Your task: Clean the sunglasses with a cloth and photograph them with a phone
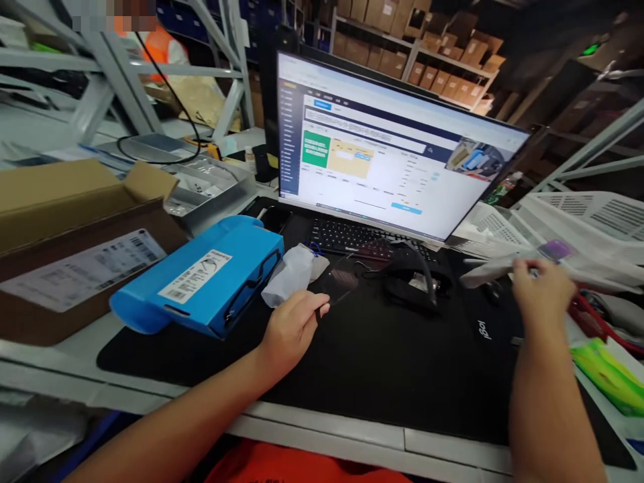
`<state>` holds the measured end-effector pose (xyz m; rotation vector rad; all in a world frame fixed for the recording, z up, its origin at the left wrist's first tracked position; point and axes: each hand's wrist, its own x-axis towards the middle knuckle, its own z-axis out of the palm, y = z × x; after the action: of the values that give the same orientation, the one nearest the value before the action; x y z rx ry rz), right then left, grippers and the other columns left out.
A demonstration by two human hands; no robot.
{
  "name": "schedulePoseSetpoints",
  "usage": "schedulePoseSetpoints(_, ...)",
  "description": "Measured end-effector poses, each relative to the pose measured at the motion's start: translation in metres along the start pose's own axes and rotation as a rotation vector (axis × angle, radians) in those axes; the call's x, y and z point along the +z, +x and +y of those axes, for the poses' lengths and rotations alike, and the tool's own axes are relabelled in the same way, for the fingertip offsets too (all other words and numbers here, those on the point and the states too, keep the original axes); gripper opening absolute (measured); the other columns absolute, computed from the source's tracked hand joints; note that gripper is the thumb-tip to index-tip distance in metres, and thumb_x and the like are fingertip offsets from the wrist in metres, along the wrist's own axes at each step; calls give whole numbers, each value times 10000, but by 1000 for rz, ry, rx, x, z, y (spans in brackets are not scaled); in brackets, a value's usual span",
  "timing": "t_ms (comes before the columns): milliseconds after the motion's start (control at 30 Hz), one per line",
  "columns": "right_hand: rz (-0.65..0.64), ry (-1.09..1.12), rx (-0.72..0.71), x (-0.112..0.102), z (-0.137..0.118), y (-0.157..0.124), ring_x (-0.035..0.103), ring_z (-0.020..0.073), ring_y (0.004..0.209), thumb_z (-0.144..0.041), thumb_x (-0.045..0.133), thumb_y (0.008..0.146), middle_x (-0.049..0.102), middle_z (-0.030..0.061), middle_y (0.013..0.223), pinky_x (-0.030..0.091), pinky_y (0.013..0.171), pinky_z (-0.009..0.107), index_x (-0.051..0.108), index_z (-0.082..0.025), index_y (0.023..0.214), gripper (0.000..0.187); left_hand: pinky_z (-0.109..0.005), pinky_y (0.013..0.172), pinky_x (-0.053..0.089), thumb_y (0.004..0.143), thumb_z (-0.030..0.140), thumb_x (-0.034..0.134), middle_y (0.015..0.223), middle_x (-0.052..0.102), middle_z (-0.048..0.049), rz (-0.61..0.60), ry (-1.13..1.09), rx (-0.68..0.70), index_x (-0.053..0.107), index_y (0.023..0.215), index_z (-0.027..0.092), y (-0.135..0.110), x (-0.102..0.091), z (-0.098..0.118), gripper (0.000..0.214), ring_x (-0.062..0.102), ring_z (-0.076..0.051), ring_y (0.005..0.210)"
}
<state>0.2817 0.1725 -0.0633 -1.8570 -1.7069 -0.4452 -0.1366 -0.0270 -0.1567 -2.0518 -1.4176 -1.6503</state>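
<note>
My left hand (292,329) rests on the black desk mat (382,362), fingers closed on the corner of a thin clear plastic bag (339,278). A crumpled white bag (292,272) and a blue plastic case (206,282) with a barcode label lie just left of it. My right hand (541,292) is raised at the right, blurred by motion, fingers pinched on a white plastic mailer bag (508,265) with a purple patch. A black barcode scanner (415,282) sits on the mat between the two hands.
A monitor (392,147) stands behind a black keyboard (352,235). An open cardboard box (70,228) sits at the left, with a grey tray (211,188) behind it. White baskets (588,215) and a green packet (608,372) are at the right. A person in orange stands far left.
</note>
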Motion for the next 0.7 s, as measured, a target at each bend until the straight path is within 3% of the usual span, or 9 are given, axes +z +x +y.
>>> schedulePoseSetpoints(100, 341, 90, -126, -21, -19, -26, 650, 377, 1085, -402, 547, 910, 731, 177, 1018, 448, 948, 545, 697, -260, 869, 211, -257, 716, 549, 928, 60, 609, 811, 714, -28, 38, -26, 16, 648, 1067, 187, 0, -2, 4, 193, 675, -142, 755)
schedulePoseSetpoints(167, 408, 135, -233, -30, -41, -49, 675, 352, 972, -386, 588, 873, 732, 136, 904, 469, 895, 509, 668, -271, 785, 165, -251, 714, 550, 925, 57, 618, 798, 724, -20, 56, -31, 23, 646, 1067, 191, 1, -4, 7, 197, 680, -137, 742)
schedulePoseSetpoints(333, 42, 228, -258, -37, -97, -93, 655, 271, 720, -465, 529, 939, 701, 79, 770, 450, 653, 387, 686, -223, 860, 299, -260, 756, 560, 927, 80, 628, 812, 747, -27, 92, -34, 11, 655, 1049, 182, 3, -7, 10, 160, 701, -148, 772)
schedulePoseSetpoints(467, -254, 403, -192, -34, -121, -106, 598, 186, 572, -521, 566, 933, 646, 9, 631, 413, 576, 303, 679, -225, 843, 330, -260, 756, 555, 930, 73, 627, 794, 742, -28, 105, -44, 25, 648, 1067, 170, 0, -6, 7, 169, 686, -141, 766)
schedulePoseSetpoints(567, -367, 554, -219, -29, -129, -107, 610, 184, 635, -489, 569, 937, 679, 30, 719, 438, 592, 292, 661, -215, 784, 327, -263, 771, 555, 916, 57, 642, 808, 746, -35, 102, -47, 35, 645, 1084, 164, -3, -6, 6, 199, 691, -142, 783)
schedulePoseSetpoints(700, -544, 807, -236, -27, -132, -107, 687, 235, 840, -466, 622, 918, 746, 94, 935, 533, 741, 336, 672, -204, 786, 298, -268, 748, 563, 909, 54, 653, 809, 742, -33, 95, -60, 40, 645, 1094, 171, -4, -5, 5, 219, 695, -143, 766)
